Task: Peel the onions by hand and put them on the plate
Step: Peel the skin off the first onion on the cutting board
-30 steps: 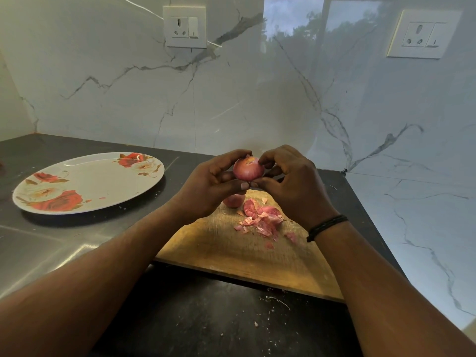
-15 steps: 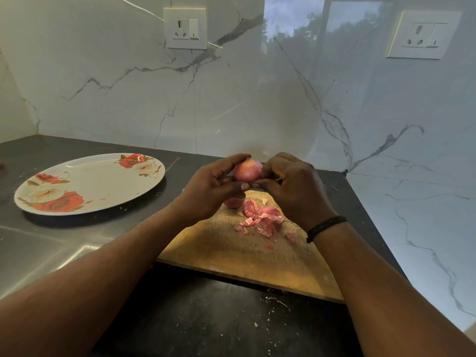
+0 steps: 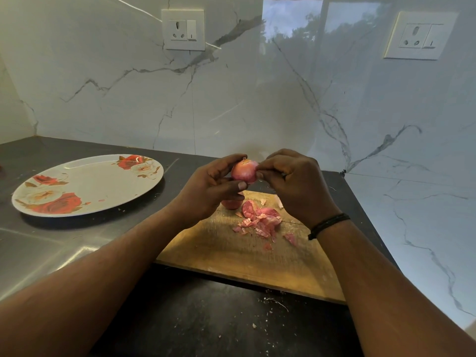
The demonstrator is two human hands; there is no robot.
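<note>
Holding a small round pink-red onion (image 3: pixel 244 171) in the air above the far edge of the rectangular wooden chopping board (image 3: pixel 247 249), we have both hands curled on it. Our left hand (image 3: pixel 208 190) grips it from nine o'clock, fingers over the top and thumb beneath. Our right hand (image 3: pixel 296 182), with a black braided band (image 3: pixel 328 224) at the wrist, pinches the onion's skin at its three o'clock side.

On the board, just under our left hand, sits a second reddish onion (image 3: pixel 231 203), mostly hidden. At its three to four o'clock lies a heap of loose pink onion skins (image 3: pixel 260 220).

At nine o'clock from the board, well apart on the dark stone counter (image 3: pixel 195 320), we see the white oval plate with red rose prints (image 3: pixel 87 185); no onion lies on it. Two white wall sockets (image 3: pixel 183 29) sit on the white marble backsplash (image 3: pixel 257 99) at twelve o'clock.
</note>
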